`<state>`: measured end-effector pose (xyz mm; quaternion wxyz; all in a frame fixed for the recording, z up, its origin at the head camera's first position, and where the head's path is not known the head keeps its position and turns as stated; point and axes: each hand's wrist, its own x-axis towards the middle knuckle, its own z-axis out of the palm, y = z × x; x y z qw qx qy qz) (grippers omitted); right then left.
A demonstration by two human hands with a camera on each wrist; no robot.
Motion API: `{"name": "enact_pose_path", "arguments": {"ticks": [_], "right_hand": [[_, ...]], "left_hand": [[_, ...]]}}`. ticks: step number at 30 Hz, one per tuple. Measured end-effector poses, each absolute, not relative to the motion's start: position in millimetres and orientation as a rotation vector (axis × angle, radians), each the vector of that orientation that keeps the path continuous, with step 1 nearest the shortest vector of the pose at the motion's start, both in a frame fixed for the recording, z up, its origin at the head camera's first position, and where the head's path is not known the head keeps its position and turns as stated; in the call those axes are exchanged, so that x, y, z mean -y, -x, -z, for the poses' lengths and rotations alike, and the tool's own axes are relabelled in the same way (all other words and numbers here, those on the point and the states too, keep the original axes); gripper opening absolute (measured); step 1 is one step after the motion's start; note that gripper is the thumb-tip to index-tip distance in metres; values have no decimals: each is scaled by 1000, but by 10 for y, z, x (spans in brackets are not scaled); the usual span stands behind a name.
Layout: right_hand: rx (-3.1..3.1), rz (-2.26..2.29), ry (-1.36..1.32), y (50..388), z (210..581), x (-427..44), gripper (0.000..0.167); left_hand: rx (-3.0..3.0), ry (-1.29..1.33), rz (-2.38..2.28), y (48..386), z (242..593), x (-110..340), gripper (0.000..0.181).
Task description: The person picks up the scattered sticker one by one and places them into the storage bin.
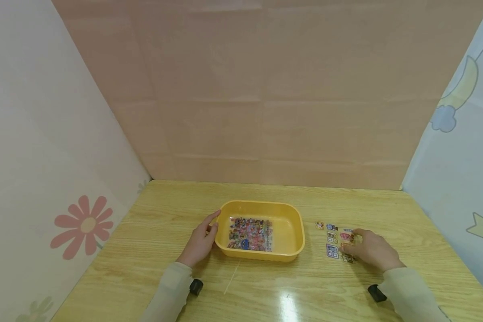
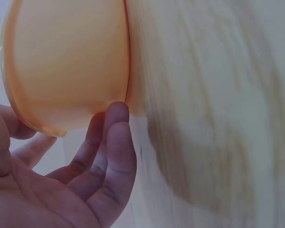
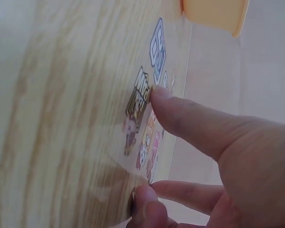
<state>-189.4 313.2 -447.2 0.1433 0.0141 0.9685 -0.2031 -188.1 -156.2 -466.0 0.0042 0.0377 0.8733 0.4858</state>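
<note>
My left hand (image 1: 200,243) grips the left side of a yellow plastic basin (image 1: 288,256); in the left wrist view its fingertips (image 2: 119,142) bear on the outer wall, the thumb by the rim. Inside the basin lies a clear sheet or bag of colourful cartoon stickers (image 1: 249,233). To the right of the basin, my right hand (image 1: 373,250) holds a clear sticker sheet (image 3: 141,92) on the table, printed with small figures and numbers. Its thumb touches the sheet's face, while the bent fingers are at one edge, where the film bows up slightly. Part of the sheet is hidden behind the hand.
Everything stands on a wood-grain table (image 1: 177,201). A thin pale strip (image 1: 231,278) lies in front of the basin. A pinkish-brown backdrop (image 1: 261,103) rises behind, with a flower-printed panel (image 1: 87,223) on the left and a moon-and-star panel (image 1: 467,179) on the right.
</note>
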Motion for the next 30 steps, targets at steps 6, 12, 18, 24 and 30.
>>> {"name": "enact_pose_path", "arguments": {"ticks": [6,12,18,24,30], "right_hand": [[-2814,560,-17,1882,4484,-3129,98],[-2836,553,-4,1878,4489,-3127,96],[-2831,563,-21,1867,4495,-3127,95],[-2848,586,-25,1865,4493,-3100,89],[-2855,646,-15,1873,4499,-3097,85]], "left_hand": [[-2740,-119,-1521,1875,4665,1569,45],[-2745,-117,-1517,1870,4660,1570,44],[-2743,-117,-1512,1874,4669,1571,45],[-2731,-122,-1524,1883,4667,1571,45],[-2732,-130,-1529,1884,4658,1569,45]]}}
